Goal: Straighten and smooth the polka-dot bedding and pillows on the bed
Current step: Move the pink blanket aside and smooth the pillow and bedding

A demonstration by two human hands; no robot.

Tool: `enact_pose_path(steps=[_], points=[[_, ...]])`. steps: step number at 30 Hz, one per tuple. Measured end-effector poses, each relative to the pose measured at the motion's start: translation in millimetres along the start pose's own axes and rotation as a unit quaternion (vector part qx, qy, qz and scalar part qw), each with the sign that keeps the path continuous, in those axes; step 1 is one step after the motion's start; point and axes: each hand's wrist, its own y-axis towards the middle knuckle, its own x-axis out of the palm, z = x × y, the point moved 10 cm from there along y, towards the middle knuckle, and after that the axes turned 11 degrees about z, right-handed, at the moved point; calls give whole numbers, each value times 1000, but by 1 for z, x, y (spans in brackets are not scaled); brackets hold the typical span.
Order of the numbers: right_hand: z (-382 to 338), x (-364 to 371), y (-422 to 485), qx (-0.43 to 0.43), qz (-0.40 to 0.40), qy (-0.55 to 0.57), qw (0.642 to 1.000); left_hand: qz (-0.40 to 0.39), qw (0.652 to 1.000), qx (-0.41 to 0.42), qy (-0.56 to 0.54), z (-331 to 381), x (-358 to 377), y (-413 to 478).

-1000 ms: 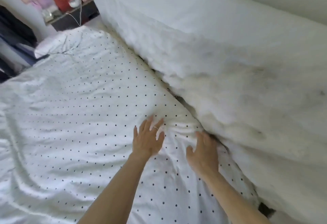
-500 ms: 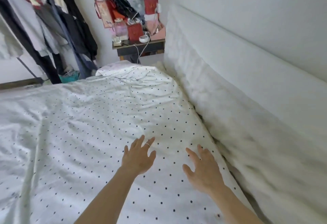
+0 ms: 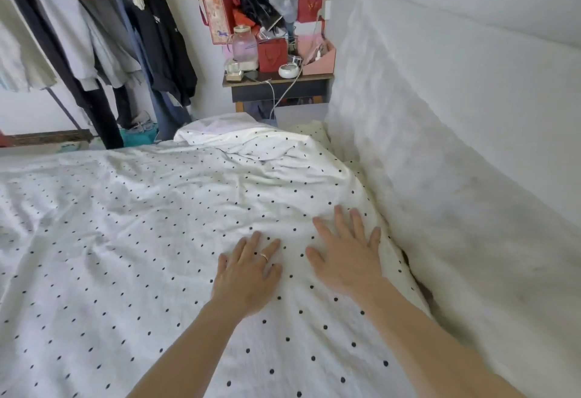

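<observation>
A white duvet with black polka dots covers the bed, wrinkled across the middle and bunched toward the far end. At that far end its corner is folded over and rumpled. My left hand, wearing a ring, lies flat on the fabric with fingers spread. My right hand lies flat just to its right, close to the bedding's edge by the white padded headboard. Neither hand holds anything. No separate pillow is clearly visible.
A dark gap runs between the bedding and the headboard. A cluttered bedside table with red boxes, a jar and a trailing cable stands beyond the bed. Clothes hang on a rack at the far left.
The view has lifted from the headboard gap toward the far end of the bed. Both hands slid forward along the bedding edge, still pressed flat on the fabric.
</observation>
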Motion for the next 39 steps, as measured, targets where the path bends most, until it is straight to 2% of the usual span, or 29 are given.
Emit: enact_pose_path(steps=[4,6,9,13,16,18,20,22,23,26,27,28,29,31,32,33,34,37,39], points=[[4,11,72,-18,54,4,998,-16,1000,-14,-7,-17,-2,66],[20,37,88,-6,45,16,999,14,999,-33,-33,-23,-12,111],[43,79,84,16,80,25,996,52,990,-83,-100,-24,-21,183],[49,99,95,6,115,23,993,90,957,-162,-225,-10,-31,265],[54,108,98,6,128,39,991,89,928,-223,-284,13,-10,299],[56,114,96,9,127,44,991,85,924,-247,-279,24,3,309],[57,116,95,9,129,48,990,85,932,-272,-223,24,15,316],[57,116,96,7,132,51,990,113,953,-247,-134,27,15,329],[57,116,96,7,137,48,989,141,954,-220,-148,37,12,338],[59,116,92,3,161,55,985,206,914,-113,-330,91,-10,365],[57,117,92,0,166,55,985,198,913,-85,-348,103,-14,373],[60,118,96,-1,174,51,983,169,925,-49,-336,117,-14,383],[63,120,96,-1,177,48,983,108,948,-14,-299,127,-2,388],[60,118,98,-7,185,51,981,-62,984,52,-158,128,42,377],[64,119,95,-6,184,48,982,-123,985,73,-101,128,67,367],[63,118,95,-2,191,45,981,-135,985,73,-80,124,76,362],[62,119,95,-2,192,42,981,-104,988,62,-92,122,75,360],[61,120,98,-7,203,42,978,120,973,26,-193,114,33,347],[68,120,104,4,201,34,979,181,966,39,-181,112,25,310]])
